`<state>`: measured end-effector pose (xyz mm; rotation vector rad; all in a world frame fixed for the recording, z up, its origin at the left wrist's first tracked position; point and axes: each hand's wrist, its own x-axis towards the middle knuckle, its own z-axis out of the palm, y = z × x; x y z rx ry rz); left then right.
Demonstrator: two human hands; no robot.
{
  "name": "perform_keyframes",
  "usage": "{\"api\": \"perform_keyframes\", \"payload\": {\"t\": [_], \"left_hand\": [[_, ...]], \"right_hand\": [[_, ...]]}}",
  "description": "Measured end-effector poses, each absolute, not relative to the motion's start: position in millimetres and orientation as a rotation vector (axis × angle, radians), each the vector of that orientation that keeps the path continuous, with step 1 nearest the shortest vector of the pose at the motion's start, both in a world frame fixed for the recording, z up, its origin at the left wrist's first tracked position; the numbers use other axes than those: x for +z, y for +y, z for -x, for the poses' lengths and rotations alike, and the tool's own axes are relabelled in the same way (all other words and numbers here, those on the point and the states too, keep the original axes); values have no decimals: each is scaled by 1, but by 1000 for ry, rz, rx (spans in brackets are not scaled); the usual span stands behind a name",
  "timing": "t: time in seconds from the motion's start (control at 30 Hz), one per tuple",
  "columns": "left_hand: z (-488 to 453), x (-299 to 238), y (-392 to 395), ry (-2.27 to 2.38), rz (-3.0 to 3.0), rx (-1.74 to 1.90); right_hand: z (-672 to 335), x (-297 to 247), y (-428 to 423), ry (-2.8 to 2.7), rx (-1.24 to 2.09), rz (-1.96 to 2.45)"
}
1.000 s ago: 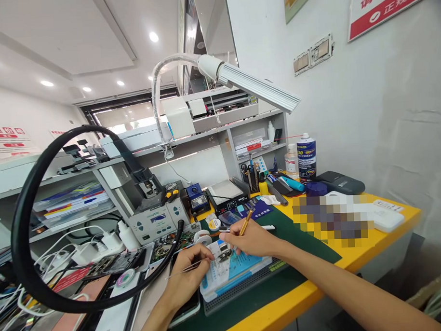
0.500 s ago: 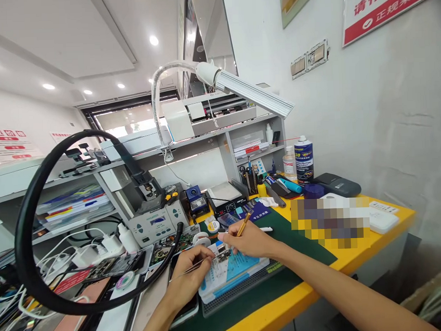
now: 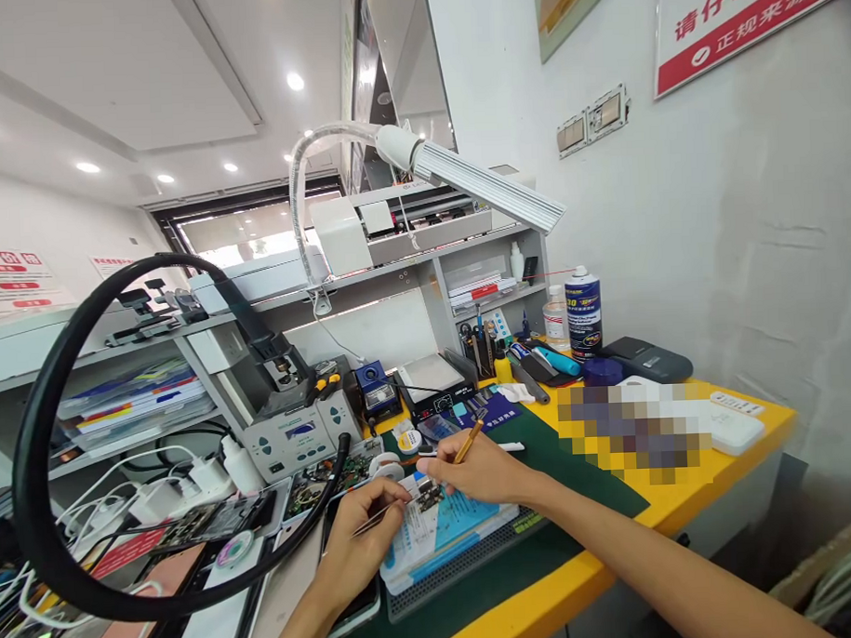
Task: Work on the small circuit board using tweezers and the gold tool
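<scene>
My left hand (image 3: 363, 531) is closed on thin metal tweezers (image 3: 374, 519), whose shank crosses my fingers. Its fingertips are by the left edge of a small circuit board (image 3: 426, 498). My right hand (image 3: 476, 468) pinches a slim gold-coloured pen-like tool (image 3: 470, 440), slanting up and back; its working tip is hidden by my fingers. The right fingertips are just above the board. Under the board lies a blue and white printed pad (image 3: 451, 532), stacked on a dark perforated plate (image 3: 469, 569) over a green mat (image 3: 577, 472).
A thick black hose (image 3: 25, 435) loops at the left above phones and boards. Behind stand a hot-air station (image 3: 300, 435), a blue soldering unit (image 3: 377, 392) and a solder reel (image 3: 387, 467). A spray can (image 3: 583, 315) is at the right; a lamp (image 3: 491, 186) hangs overhead.
The view has shifted slightly. My right hand has tipped a little, bringing the gold tool lower and its fingertips a bit left. My left hand stays beside the board.
</scene>
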<state>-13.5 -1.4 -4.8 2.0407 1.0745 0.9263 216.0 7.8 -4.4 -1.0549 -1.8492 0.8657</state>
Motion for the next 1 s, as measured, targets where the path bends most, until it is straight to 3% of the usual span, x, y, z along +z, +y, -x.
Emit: {"api": "perform_keyframes", "payload": {"t": [1.0], "left_hand": [[13,-7,-3,1023,-2038,933]], "right_hand": [[-216,3,5,-1862,916,1100]]}}
